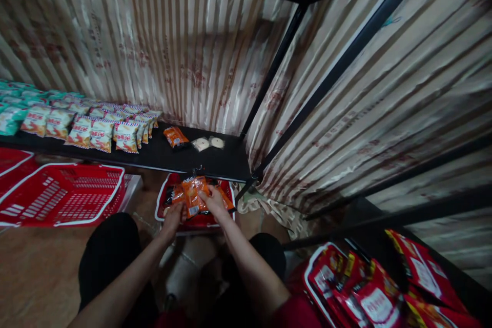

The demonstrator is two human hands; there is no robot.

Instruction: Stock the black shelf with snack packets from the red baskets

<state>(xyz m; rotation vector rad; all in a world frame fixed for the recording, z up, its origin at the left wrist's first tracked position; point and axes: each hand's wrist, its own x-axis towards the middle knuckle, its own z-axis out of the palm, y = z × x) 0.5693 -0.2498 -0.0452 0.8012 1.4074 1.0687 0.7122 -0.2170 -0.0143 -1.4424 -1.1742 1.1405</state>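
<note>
The right hand (213,200) holds an orange packet (194,193) by its right side, thumb on the near face, over a red basket (157,209) at the near edge of the shelf (235,156). The left hand (175,217) is at the packet's lower left, fingers curled; the view is dim and small there, so I cannot tell whether they grip it or only touch. More orange packs (229,200) lie in the basket, under and beside the hands.

On the shelf, just beyond the basket, lie another orange pack (176,137) and, to its right, two pale round pieces (217,142). White bags (126,136) stand in rows farther left, with green bags (12,119) past them. A second basket (73,192) sits on the floor at left; red bags (374,305) fill one at near right.
</note>
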